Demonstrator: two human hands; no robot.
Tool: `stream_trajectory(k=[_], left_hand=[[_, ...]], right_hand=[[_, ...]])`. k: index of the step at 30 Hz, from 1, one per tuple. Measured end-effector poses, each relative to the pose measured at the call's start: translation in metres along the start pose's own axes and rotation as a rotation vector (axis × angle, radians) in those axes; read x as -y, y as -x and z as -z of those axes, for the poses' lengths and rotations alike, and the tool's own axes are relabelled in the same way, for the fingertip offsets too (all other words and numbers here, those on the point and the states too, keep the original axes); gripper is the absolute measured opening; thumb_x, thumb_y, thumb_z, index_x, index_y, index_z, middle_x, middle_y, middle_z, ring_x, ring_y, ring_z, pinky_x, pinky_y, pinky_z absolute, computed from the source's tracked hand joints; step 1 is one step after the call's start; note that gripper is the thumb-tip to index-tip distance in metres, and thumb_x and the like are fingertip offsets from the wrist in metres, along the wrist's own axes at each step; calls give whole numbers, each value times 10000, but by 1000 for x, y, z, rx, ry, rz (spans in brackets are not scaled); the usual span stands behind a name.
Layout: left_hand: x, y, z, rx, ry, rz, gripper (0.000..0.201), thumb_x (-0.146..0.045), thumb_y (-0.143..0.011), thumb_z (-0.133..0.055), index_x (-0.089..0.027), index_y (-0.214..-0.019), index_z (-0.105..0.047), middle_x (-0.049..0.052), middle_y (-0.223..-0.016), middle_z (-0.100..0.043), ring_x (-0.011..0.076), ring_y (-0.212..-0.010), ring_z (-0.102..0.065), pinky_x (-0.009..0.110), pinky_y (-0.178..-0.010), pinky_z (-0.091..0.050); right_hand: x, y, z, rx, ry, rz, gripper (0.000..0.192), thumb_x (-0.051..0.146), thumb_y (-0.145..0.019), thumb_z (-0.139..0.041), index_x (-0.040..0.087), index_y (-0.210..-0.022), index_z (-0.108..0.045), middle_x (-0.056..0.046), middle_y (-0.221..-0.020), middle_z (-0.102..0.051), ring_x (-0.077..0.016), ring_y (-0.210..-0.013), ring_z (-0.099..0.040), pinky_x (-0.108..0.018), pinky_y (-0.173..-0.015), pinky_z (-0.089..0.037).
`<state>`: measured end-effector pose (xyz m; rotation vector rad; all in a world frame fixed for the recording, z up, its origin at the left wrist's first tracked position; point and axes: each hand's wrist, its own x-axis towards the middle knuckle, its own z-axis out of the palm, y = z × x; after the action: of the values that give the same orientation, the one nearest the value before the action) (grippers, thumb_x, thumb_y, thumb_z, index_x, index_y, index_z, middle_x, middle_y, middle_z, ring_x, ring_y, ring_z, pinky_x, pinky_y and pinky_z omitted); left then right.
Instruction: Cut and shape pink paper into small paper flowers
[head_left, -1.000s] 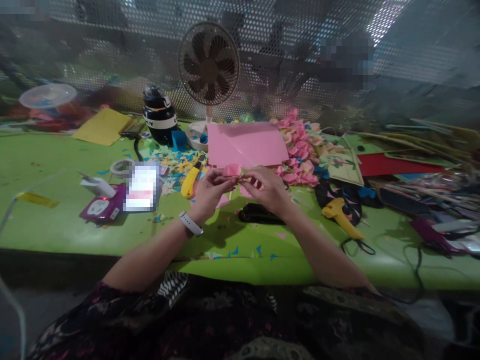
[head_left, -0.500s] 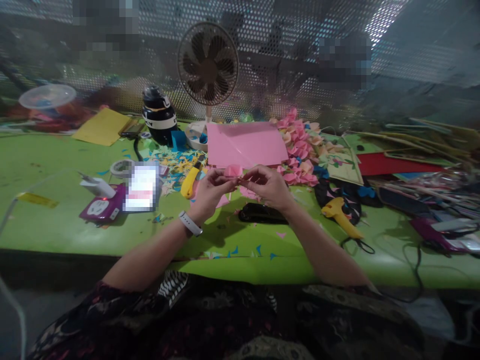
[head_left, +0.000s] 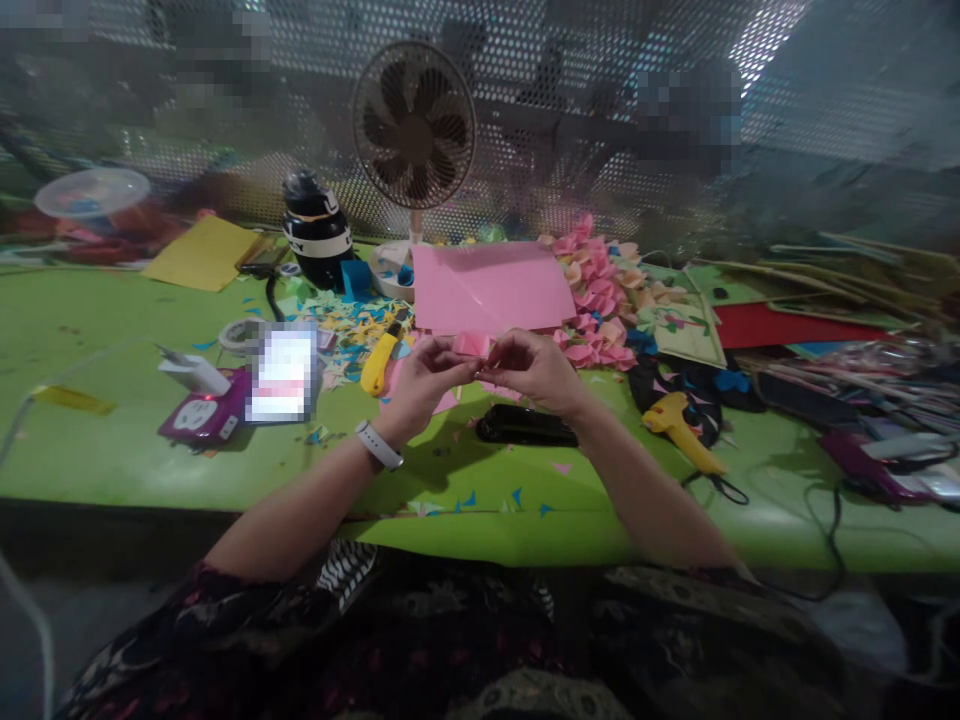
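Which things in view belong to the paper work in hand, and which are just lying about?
Likely in the job:
small pink paper, between left hand and right hand
pink sheets
pink paper pile

Apparently lying about:
fan
black bottle
glue gun

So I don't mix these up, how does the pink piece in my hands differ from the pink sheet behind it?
The pink piece is small; the pink sheet is far larger. The piece is held up between your left hand and right hand, while the sheet lies unheld beyond them. Both are pink.
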<state>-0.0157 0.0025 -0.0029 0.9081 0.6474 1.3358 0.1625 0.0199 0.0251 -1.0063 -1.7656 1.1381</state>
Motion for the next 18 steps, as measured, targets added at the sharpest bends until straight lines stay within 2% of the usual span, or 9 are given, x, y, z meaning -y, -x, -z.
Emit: stream_trajectory(k=[6, 12, 18], left_hand=[[1, -1, 1, -8, -4, -9, 425, -245, -578, -905, -186, -834, -570, 5, -764, -747, 140, -738, -715, 290, -779, -558], [0, -1, 0, -27, 4, -9, 411, -226, -564, -910, -176, -809, -585, -4, -731, -736, 128, -710, -706, 270, -751, -555], [1, -1, 1, -28, 8, -10, 414, -239, -571, -914, -173, -819, -589, 1, -750, -736, 139, -731, -708, 299, -782, -558]], right_hand=[[5, 1, -1, -8, -6, 10, 479, 450, -593, -892, 206, -843, -565, 8, -785, -654, -122, -669, -615, -277, -626, -553], [10, 3, 3, 34, -32, 10, 475, 371, -636, -881, 202, -987, -610, -11, -853, -696, -150, -782, -683, -320, -750, -587], [9, 3, 5, 44, -83, 2, 397, 351, -671, -861, 188, -967, -653, -37, -893, -727, -163, -828, -701, -349, -789, -596]])
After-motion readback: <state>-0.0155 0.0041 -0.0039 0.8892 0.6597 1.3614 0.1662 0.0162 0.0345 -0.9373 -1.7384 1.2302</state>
